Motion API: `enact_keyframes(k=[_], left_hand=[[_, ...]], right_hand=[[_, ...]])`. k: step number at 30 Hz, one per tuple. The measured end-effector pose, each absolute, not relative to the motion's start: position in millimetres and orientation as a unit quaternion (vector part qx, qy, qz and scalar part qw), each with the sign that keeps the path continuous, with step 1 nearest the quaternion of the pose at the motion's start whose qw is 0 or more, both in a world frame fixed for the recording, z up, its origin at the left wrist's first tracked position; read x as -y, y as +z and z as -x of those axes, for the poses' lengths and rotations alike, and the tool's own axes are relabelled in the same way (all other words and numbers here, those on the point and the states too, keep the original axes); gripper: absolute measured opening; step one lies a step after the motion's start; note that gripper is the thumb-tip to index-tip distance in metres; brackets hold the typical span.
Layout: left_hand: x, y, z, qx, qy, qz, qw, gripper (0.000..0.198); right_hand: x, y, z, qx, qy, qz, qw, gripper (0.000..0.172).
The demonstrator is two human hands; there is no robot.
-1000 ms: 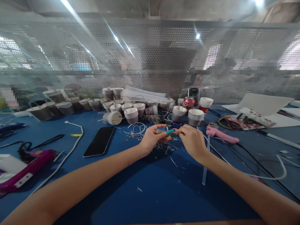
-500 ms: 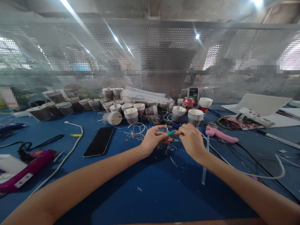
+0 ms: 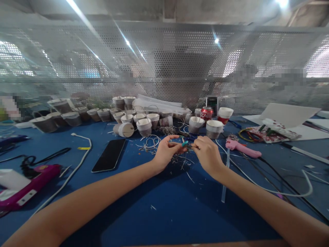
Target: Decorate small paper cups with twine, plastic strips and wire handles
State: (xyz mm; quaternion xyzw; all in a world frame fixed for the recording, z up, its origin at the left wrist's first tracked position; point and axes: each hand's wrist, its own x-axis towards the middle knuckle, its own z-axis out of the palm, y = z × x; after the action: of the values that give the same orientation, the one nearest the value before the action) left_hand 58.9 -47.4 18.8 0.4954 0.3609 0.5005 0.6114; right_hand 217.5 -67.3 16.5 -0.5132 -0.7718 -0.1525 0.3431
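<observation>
My left hand (image 3: pixel 166 151) is over the middle of the blue table, thumb and fingers closed in a pinch. Long teal nails show at its fingertips. Close to it on the right, my right hand (image 3: pixel 207 154) is also pinched, its fingertips nearly meeting the left ones. Between them is something small and thin, greyish, too small to name. Scraps of string and white wire (image 3: pixel 149 144) lie beneath and to the left of the hands. Beyond them stand paper cups (image 3: pixel 144 127) wrapped in grey-brown material, several with looped handles.
Right of my hands lies a pink glue gun (image 3: pixel 243 148) with a clear glue stick (image 3: pixel 224 187) and cables. A black phone (image 3: pixel 109 156), a white cable (image 3: pixel 77 164) and a magenta power strip (image 3: pixel 38 181) lie left. A red can (image 3: pixel 206 113) stands behind.
My fingers have shifted slightly around the small thin piece, and more of it shows between the fingertips. Both hands stay in about the same place.
</observation>
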Motion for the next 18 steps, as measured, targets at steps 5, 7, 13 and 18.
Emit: enact_keyframes(k=[5,7,13,18], left_hand=[[41.8,17.8,-55.2,-0.362,0.510,-0.499,0.600,0.040],[39.8,17.8,-53.6,-0.358,0.512,-0.505,0.595,0.042],[37.4,18.3,-50.7,-0.366,0.510,-0.525,0.574,0.043],[36.8,16.6,-50.9,-0.367,0.509,-0.522,0.578,0.039]], right_hand=[[67.9,16.3,-215.5,0.786,-0.132,0.504,0.332,0.016],[68.9,16.8,-214.6,0.788,-0.135,0.512,0.315,0.018],[73.4,20.0,-214.3,0.770,-0.159,0.567,0.245,0.025],[74.1,23.1,-215.7,0.759,-0.164,0.584,0.238,0.021]])
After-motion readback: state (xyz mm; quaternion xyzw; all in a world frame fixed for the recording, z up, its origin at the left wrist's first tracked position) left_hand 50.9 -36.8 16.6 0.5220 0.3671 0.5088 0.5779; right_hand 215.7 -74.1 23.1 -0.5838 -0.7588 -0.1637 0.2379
